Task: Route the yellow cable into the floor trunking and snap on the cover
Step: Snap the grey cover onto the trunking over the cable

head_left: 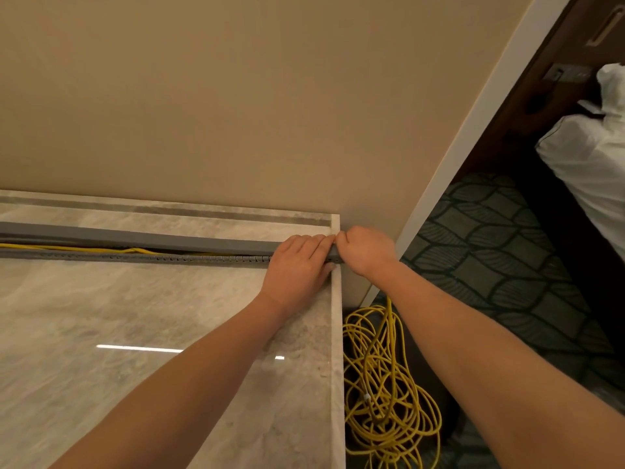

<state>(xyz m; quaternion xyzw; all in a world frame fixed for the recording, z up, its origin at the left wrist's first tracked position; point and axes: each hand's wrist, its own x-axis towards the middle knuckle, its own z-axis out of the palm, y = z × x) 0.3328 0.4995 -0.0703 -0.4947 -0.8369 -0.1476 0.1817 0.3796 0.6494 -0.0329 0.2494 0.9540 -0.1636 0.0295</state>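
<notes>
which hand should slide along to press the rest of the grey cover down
Left. The left hand already lies flat on the cover, on the side where it gapes over the yellow cable; the right hand is pinned at the wall end.

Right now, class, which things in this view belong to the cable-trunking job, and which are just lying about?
Belong to the job:
yellow cable
trunking base
grey cover
left hand and right hand, both at the cover's end

Just lying about:
white bedding
patterned carpet
</notes>
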